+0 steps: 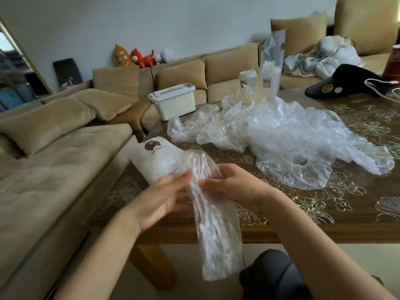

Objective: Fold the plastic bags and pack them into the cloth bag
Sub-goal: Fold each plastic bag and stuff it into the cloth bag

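Held plastic bag (214,224): clear film gathered into a long, narrow strip, just in front of the cloth bag (151,161), its lower end hanging past the counter (324,213) edge.
Left hand (164,195): blurred; fingers looked fairly straight, laid against the strip's side nearest the cloth bag, not closed round it.
Right hand (229,185): on the strip's far side from the cloth bag, thumb and fingers pinching the film near its upper part.
Cloth bag: white, printed, lying flat at the counter corner; its mouth could not be made out.
Loose pile (281,135): more crumpled clear bags, well to the right of the cloth bag and behind the hands.
Handling: very light, limp and slick by the look of it. It would likely spring open and trap air, so a fold needs pressing flat.
Where to hold: probably the two ends of the strip, pinched across its full width, smoothing air toward the open end.
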